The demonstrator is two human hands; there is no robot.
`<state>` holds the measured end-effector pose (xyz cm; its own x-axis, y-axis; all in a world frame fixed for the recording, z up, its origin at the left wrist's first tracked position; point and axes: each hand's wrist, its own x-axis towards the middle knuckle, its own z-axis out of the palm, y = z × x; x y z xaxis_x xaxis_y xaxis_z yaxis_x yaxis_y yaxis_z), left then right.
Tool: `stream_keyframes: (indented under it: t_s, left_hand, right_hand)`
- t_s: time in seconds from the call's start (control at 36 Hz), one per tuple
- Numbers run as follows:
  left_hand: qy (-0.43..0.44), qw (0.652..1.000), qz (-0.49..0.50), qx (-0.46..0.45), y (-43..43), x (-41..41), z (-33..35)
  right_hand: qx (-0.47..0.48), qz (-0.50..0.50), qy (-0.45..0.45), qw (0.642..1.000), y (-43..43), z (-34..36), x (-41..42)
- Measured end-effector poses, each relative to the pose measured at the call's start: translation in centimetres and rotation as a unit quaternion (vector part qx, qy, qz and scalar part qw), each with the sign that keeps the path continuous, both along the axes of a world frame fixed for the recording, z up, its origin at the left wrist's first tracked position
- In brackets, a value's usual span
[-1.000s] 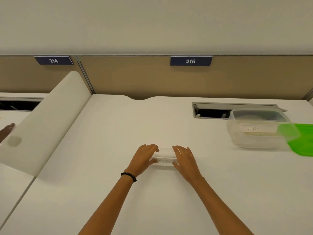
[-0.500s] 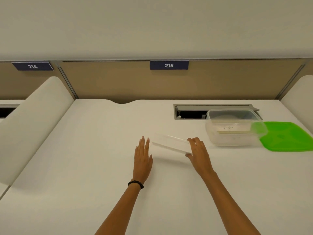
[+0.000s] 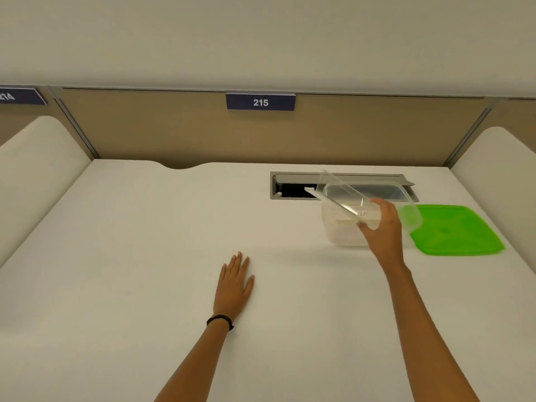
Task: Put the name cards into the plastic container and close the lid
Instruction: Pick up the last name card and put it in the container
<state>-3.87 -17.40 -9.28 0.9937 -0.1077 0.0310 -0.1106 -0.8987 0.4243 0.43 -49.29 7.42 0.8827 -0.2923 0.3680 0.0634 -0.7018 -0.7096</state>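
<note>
The left hand (image 3: 234, 281) lies flat on the white bench (image 3: 145, 256), well to the left of the plastic container (image 3: 342, 236), fingers (image 3: 239, 261) straight and close together, holding nothing; half a second ago it was in much the same pose. A black band (image 3: 220, 322) circles its wrist. The right hand (image 3: 381, 227) has carried the clear name card (image 3: 345, 198) from mid-bench to above the container's open mouth, fingers clamped on the card's near end. The card's long axis slants, its free end pointing up and away to the left, its held end low over the container. Another card (image 3: 352, 220) lies inside. The green lid (image 3: 455, 230) rests flat just right of the container, touching it.
</note>
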Motion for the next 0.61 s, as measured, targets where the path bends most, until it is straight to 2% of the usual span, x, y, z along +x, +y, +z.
stream_keyframes:
  t_s: [0.11,0.28,0.53,0.61]
  left_hand:
    - [-0.002,1.000,0.006,-0.001,-0.1,0.0,-0.1]
    - [-0.005,1.000,0.015,0.001,-0.2,0.1,-0.2]
    - [-0.009,1.000,0.022,0.004,-0.2,0.2,-0.3]
    - [-0.011,1.000,0.024,0.002,-0.2,0.2,-0.4]
  right_hand:
    - [0.009,-0.041,-0.003,0.999,-3.9,0.0,1.4]
    - [-0.005,-0.039,0.003,0.999,-7.1,-0.1,3.6]
    - [-0.082,0.032,0.168,0.982,-10.0,-1.8,6.7]
    - [-0.096,0.062,0.190,0.975,-10.2,-2.6,7.1]
